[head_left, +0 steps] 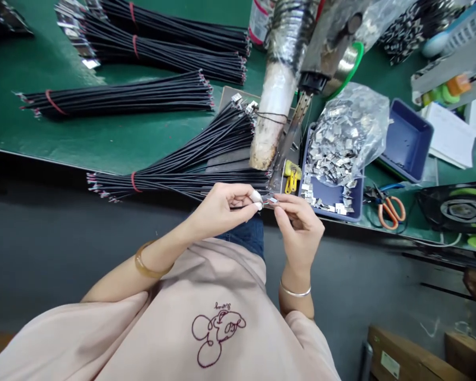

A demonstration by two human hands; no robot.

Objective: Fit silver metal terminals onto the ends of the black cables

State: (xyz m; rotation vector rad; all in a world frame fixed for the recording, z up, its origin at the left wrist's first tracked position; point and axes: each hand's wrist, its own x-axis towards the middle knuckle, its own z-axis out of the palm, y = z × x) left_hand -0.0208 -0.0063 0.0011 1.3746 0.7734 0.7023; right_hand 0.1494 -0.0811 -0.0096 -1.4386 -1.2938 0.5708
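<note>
My left hand (229,207) is closed in a pinch at the table's front edge, with white wraps on its fingertips. It holds the end of a black cable, whose thin bared wires show just past the fingers. Facing it, my right hand (300,222) pinches a small metal connector (273,200) against those wires; whether they are joined I cannot tell. Behind my hands lies a fanned bundle of black cables (190,153) tied with a red band, several bearing metal connectors at the far end. A soldering iron (299,114) hangs tip down above my fingers.
A wrapped white tube (272,106) reaches down beside the iron. To the right stand a blue tray (351,203) with a bag of connectors (341,137), a second blue tray (408,137) and orange-handled pliers (392,212). More tied cables (122,98) lie at the left, a solder spool (343,71) behind.
</note>
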